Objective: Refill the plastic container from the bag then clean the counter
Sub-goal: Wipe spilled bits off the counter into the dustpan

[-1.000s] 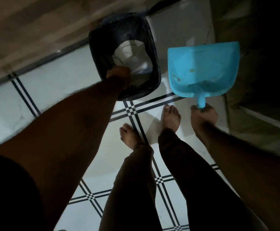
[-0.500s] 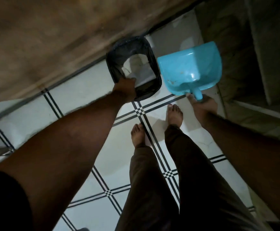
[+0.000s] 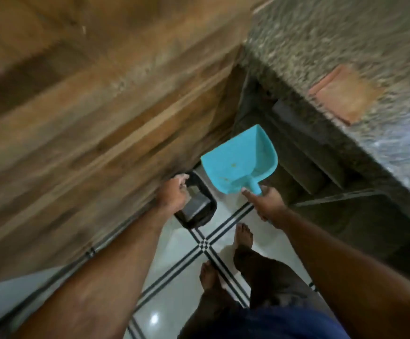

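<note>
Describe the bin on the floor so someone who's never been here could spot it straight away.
Start at the wooden cabinet front and drop to the white tiled floor. The black bin stands at its foot, under the left hand. Unlike the blue dustpan beside it, it is dark and boxy.

Blue dustpan (image 3: 238, 165) – empty but for specks, tilted, above black-lined bin (image 3: 196, 206)

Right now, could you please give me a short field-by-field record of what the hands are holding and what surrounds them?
left hand: reaching down at the rim of the black bin; grip unclear
right hand: closed on the handle of the blue dustpan
dustpan state: raised beside the bin, a few small specks inside
bin position: on the tiled floor, against the wooden panel
counter: speckled stone, upper right
image quality: blurred
</note>
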A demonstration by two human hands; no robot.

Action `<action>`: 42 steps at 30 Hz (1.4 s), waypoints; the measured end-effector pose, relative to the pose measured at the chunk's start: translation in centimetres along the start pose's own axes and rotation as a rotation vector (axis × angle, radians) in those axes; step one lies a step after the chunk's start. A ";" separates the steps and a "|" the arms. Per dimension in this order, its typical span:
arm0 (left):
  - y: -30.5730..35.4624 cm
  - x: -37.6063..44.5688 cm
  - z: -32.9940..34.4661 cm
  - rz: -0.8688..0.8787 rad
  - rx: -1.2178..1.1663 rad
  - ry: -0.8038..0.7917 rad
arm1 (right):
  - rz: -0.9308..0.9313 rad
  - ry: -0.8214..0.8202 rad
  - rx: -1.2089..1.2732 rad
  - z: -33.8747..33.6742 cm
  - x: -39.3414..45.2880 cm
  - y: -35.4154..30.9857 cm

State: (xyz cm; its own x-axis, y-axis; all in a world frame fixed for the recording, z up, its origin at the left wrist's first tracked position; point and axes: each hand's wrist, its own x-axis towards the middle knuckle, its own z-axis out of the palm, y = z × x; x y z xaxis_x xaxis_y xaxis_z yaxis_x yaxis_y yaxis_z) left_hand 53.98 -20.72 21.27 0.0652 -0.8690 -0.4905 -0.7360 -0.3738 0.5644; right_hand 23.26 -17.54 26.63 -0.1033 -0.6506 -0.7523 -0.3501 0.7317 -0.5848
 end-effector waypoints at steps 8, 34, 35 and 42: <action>12.5 -4.0 -7.6 0.253 0.007 0.079 | -0.232 0.279 0.207 -7.7 -11.5 -5.7; 45.1 -0.7 7.1 0.628 0.439 0.052 | -0.010 0.604 0.769 -34.0 -11.0 7.9; 46.1 0.0 7.6 0.620 0.487 0.065 | 0.003 0.597 0.768 -34.6 -10.5 8.2; 49.6 7.2 13.0 0.559 0.739 -0.017 | 0.067 0.672 0.757 -38.8 -8.2 9.7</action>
State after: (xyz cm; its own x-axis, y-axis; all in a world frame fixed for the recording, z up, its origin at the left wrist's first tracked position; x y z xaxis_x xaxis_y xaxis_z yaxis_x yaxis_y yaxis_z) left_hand 9.16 -41.30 37.10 -0.4348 -0.8534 -0.2876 -0.9003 0.4053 0.1587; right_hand -15.44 -12.98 38.89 -0.6849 -0.4123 -0.6007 0.3334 0.5557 -0.7616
